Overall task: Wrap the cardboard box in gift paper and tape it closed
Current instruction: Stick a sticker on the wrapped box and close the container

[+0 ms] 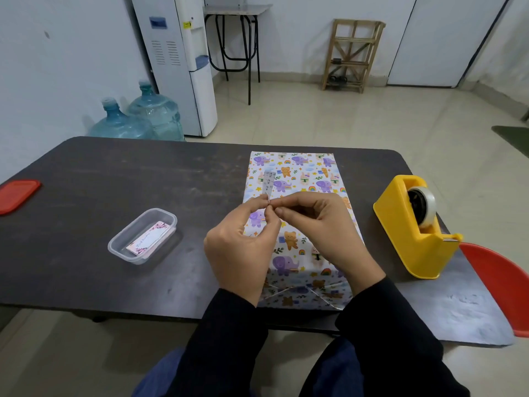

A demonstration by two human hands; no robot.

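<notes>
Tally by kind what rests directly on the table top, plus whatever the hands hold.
Wrapped box: 1
Tape dispenser: 1
Clear container: 1
Red lid: 1
Held strip: 1
Total: 5

We see a dark table [114,173]: clear tub [167,217] at 9 o'clock with a floral card [148,238] inside, red lid [17,195] at 10 by the left edge. Off-table: water jugs [120,123] and dispenser [183,64] at 11, wooden rack [353,54] at 1, red curved plastic [498,282] at 4.
</notes>
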